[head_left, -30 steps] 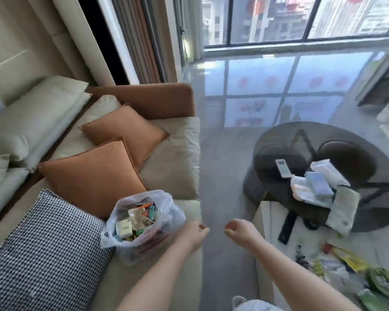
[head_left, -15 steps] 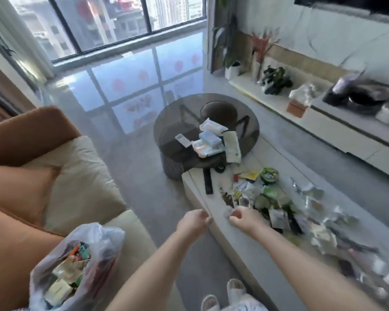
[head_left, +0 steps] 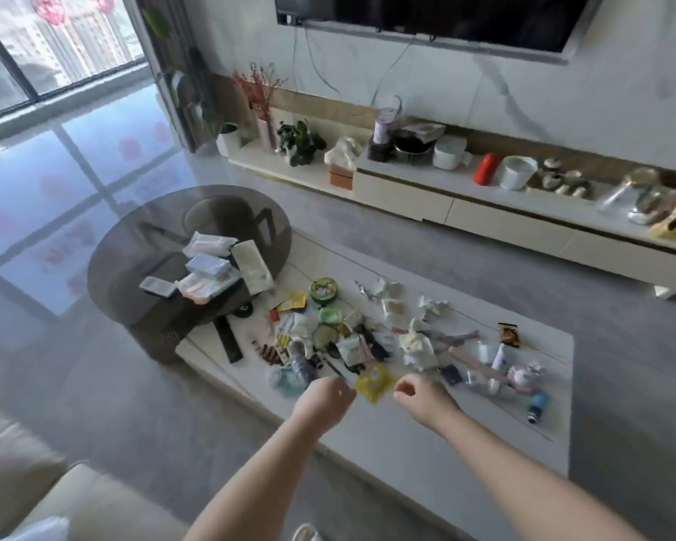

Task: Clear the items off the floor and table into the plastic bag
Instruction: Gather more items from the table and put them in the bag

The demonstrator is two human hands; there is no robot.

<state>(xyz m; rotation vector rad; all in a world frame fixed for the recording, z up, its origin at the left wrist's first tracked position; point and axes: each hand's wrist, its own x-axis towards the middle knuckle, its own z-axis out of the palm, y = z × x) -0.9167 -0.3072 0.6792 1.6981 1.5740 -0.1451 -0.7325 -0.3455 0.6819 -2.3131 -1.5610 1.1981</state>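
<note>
At far left, a round dark glass side surface (head_left: 133, 244) carries white wipe packets (head_left: 208, 244) and a pale remote control (head_left: 157, 286). Beside it, the low white rectangular surface (head_left: 406, 443) bears a scatter of wrappers, sachets and lids (head_left: 352, 329), with a black remote control (head_left: 227, 340) near its left end. The left hand (head_left: 326, 398) hovers over the near edge, grip loosely curled, holding nothing. A yellow square sachet (head_left: 374, 382) lies between the hands. The right hand (head_left: 422, 396) hovers alongside, grip likewise curled and holding nothing. A small blue-capped bottle (head_left: 538, 407) lies further right. The plastic bag is out of view.
</note>
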